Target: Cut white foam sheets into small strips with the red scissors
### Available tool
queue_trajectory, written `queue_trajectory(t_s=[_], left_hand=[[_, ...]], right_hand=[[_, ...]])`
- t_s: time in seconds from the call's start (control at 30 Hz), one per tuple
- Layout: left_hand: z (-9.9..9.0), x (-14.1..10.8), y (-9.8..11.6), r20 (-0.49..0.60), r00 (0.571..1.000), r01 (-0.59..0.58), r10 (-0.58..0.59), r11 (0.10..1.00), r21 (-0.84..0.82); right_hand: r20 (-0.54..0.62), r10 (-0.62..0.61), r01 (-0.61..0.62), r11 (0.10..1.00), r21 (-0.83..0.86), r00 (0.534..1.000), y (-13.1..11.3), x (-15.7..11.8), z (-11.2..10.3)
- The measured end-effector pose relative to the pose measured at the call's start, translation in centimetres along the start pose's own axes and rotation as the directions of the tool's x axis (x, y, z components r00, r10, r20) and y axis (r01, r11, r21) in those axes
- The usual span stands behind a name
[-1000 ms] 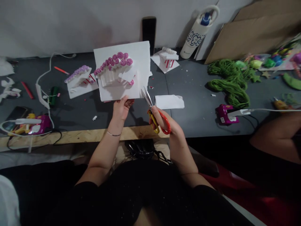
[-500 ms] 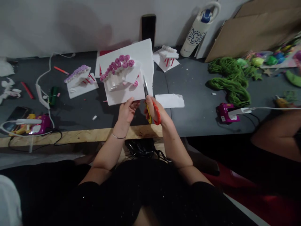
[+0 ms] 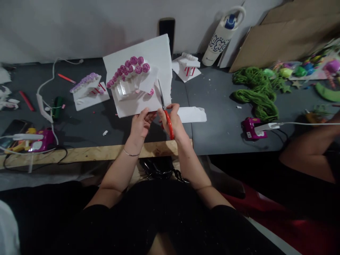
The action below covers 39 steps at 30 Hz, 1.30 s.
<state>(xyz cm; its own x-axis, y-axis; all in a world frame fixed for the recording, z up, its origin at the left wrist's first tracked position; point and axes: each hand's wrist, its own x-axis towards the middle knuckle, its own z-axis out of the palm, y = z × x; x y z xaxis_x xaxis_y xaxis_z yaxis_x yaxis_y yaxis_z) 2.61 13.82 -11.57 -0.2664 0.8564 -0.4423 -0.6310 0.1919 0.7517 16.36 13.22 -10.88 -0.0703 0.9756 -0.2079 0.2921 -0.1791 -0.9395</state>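
My left hand is closed on the lower edge of a white board, which is tilted up off the table. A small white house model with a row of magenta balls along its roof stands on that board. My right hand grips a pair of scissors by orange-red handles. Their blades point up over the right part of the board, beside the model; whether they touch it I cannot tell. Just right of my right hand lies a white strip of board or paper.
Smaller white models stand left and right, the left one with lilac balls. Behind are a phone, a bottle and cardboard. Green yarn and a purple plug adapter lie right. Another person's arm rests at far right.
The board has tilted up and shifted slightly left in my left hand. My right hand has turned the scissors, and its grip on the handles has changed. The whole view has shifted a little.
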Motion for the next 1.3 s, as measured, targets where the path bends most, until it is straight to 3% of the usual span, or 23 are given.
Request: queue_trajectory(t_s=[0.2, 0.3, 0.43, 0.57, 0.87, 1.03, 1.3], left_hand=[[0.3, 0.0, 1.2, -0.034, 0.999, 0.023, -0.022, 1.0, 0.008], [0.4, -0.1, 1.4, -0.021, 1.0, 0.023, -0.022, 0.999, 0.035], [0.9, -0.6, 0.6, -0.007, 1.0, 0.02, -0.02, 0.999, 0.044], [1.2, -0.7, -0.2, -0.01, 0.999, 0.034, -0.034, 0.999, 0.01], [-0.3, -0.6, -0.7, 0.037, 0.997, 0.068, -0.068, 0.998, 0.006], [-1.0, -0.3, -1.3, 0.031, 0.999, 0.033, -0.034, 0.999, 0.017], [-0.8, -0.7, -1.4, 0.053, 0.997, 0.052, -0.051, 0.998, -0.018]], right_hand=[[0.111, 0.003, -0.016, 0.994, 0.111, 0.994, 0.0, 1.1, -0.5], [0.094, 0.006, -0.015, 0.995, 0.095, 0.996, 0.2, 1.4, -0.8], [0.082, -0.015, 0.004, 0.992, 0.129, 0.997, 0.5, 1.5, -0.7], [0.045, -0.036, 0.033, 0.998, 0.054, 0.998, 0.4, 1.6, -0.5], [0.116, -0.059, 0.059, 0.998, 0.002, 0.991, -0.1, 1.7, -0.8], [0.047, -0.014, 0.017, 0.998, -0.057, 0.999, -0.2, 1.5, -0.5], [-0.021, -0.067, 0.064, 0.987, -0.145, 0.997, -0.6, 0.8, -0.2]])
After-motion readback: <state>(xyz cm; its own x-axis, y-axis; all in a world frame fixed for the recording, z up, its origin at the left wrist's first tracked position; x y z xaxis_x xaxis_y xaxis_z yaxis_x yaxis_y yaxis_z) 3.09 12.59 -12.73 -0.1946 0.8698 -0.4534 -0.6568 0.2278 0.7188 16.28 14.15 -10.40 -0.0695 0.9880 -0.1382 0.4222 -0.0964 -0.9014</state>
